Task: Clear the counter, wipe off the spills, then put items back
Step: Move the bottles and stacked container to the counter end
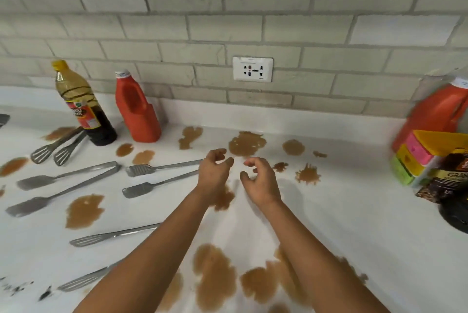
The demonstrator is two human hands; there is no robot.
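Observation:
The white counter (342,211) is covered with several brown spills, such as a spill (247,144) near the wall and a large spill (215,277) near me. My left hand (215,173) and my right hand (258,181) hover side by side over the middle of the counter, fingers loosely curled, holding nothing. Several metal tongs lie left of my hands; the nearest tongs (162,175) point their handles toward my left hand. A soy sauce bottle (81,107) and a red jug (136,110) stand at the back left.
A second red jug (438,115) stands at the right by the wall, with a stack of coloured sponges (415,158) and dark packets (450,181) in front of it. A wall socket (253,69) sits in the tiled backsplash. Black specks (25,287) mark the counter's near left.

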